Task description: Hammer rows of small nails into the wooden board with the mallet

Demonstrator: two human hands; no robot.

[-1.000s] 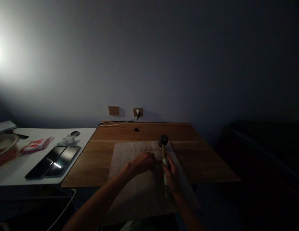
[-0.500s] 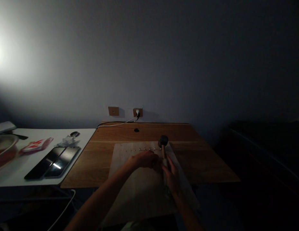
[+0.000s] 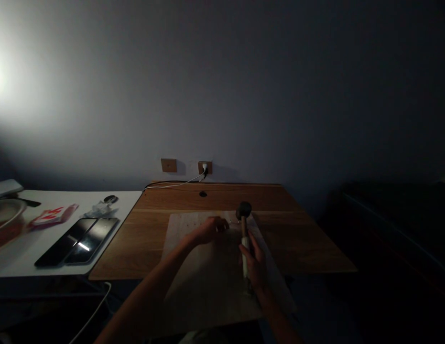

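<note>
My right hand is wrapped round the light handle of a mallet, its dark, blunt head pointing away from me over the board's far right part. My left hand is at the far side of the pale wooden board, over a row of small upright nails. Its fingers are curled together near the row, and whatever lies between them is hidden. Several small dark marks continue the row to the left; they are too small to tell as holes or nails.
The board lies on a brown wooden table against a wall. A white plug and cable run from a socket. On the white table at left lie two dark phone-like slabs, a red-and-white packet, crumpled clear plastic and a bowl.
My left hand has moved left and slightly away from me, from beside the mallet to over the nails. My right hand keeps the mallet in nearly the same place.
</note>
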